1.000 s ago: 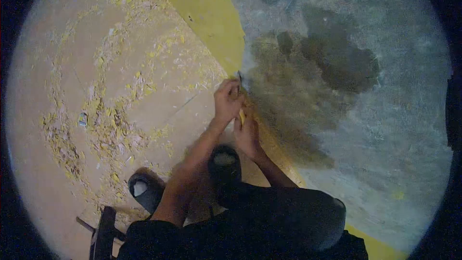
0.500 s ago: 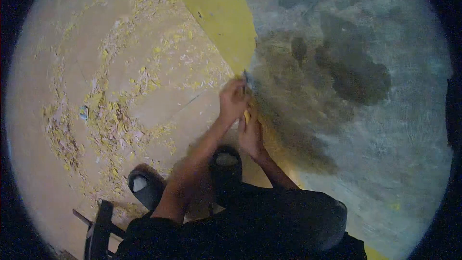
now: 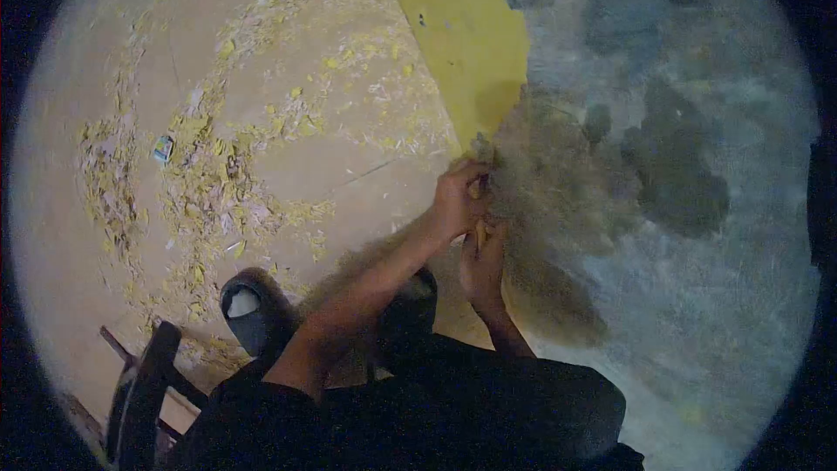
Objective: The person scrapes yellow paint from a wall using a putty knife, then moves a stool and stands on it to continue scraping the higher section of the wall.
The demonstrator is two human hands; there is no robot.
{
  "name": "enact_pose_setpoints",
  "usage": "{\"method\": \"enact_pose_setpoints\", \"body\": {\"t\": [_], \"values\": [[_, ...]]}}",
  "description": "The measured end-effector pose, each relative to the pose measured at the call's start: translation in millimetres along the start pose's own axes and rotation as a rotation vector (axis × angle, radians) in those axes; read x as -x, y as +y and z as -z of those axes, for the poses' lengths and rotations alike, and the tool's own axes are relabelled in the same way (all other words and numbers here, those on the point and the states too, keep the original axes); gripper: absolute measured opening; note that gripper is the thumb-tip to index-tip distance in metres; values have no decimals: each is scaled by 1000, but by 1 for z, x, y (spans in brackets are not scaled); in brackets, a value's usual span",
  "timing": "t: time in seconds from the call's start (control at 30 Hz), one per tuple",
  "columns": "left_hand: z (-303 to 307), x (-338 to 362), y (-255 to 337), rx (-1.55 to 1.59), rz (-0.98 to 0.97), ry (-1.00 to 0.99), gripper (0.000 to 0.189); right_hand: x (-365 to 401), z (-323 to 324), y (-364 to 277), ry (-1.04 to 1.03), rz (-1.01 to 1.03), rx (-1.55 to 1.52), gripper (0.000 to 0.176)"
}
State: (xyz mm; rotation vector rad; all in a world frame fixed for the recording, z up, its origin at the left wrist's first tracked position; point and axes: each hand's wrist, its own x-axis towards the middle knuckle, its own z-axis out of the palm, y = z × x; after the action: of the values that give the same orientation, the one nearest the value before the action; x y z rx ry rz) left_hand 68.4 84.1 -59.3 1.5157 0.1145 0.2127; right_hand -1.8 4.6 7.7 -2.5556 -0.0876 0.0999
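My left hand (image 3: pixel 461 201) is closed round the upper part of a slim scraper. Below it, my right hand (image 3: pixel 484 266) grips the scraper's yellow handle (image 3: pixel 480 235). Most of the tool is hidden by my fingers, and its head is dim and hard to make out. Just above my left hand, the lower tip of a yellow paint layer (image 3: pixel 471 52) narrows between the floor and a bared grey-blue wall surface (image 3: pixel 741 296).
Yellow and whitish paint flakes (image 3: pixel 205 192) litter the tan floor (image 3: pixel 296 174). Among them lies a small blue-green box (image 3: pixel 163 149). My dark slippers (image 3: pixel 253 310) are below, with a dark wooden stool (image 3: pixel 144 392) at lower left. A dark damp patch (image 3: pixel 676 161) marks the wall.
Both hands have shifted right and slightly down in view, still on the scraper. The whole scene has also shifted as my head turned. The yellow layer looks much the same.
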Motion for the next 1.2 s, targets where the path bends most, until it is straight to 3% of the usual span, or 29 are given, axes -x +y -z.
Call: {"method": "enact_pose_setpoints", "body": {"t": [0.07,0.2,0.27,0.47,0.6,0.67,0.7,0.8,0.87,0.97,1.1,1.2], "values": [[0,1,4,-40,-36,-1,34,1,4,4,-124,-224,-93,30],[-1,9,-10,-39,-37,-17,35,8,-7,8,-63,-114,-39,33],[-6,12,-8,-82,-123,16,36,11,-2,8,-122,-334,-57,36],[-2,-6,-14,-56,-81,34,44,-7,-5,10,-153,-255,2,42],[-2,1,-20,-69,-263,-33,43,5,-12,6,35,-96,-134,47],[7,-1,-14,-35,-200,-61,40,-1,-7,-3,-160,-324,-99,51],[2,11,-16,-29,-178,-68,40,9,-5,-1,-171,-344,-92,51],[-3,3,-17,-44,-209,-29,42,4,-5,-1,-73,-166,-94,43],[-6,-2,-20,-119,-76,-42,43,-5,-5,4,-84,-114,-37,40],[0,-7,-17,-42,-120,20,41,-7,-2,-7,-131,-289,-135,41],[-6,-2,-30,-71,-232,-21,42,3,-17,10,-61,-214,-109,41],[-1,3,-20,-120,-101,-83,45,5,-9,-11,-19,-171,-157,36]]}}
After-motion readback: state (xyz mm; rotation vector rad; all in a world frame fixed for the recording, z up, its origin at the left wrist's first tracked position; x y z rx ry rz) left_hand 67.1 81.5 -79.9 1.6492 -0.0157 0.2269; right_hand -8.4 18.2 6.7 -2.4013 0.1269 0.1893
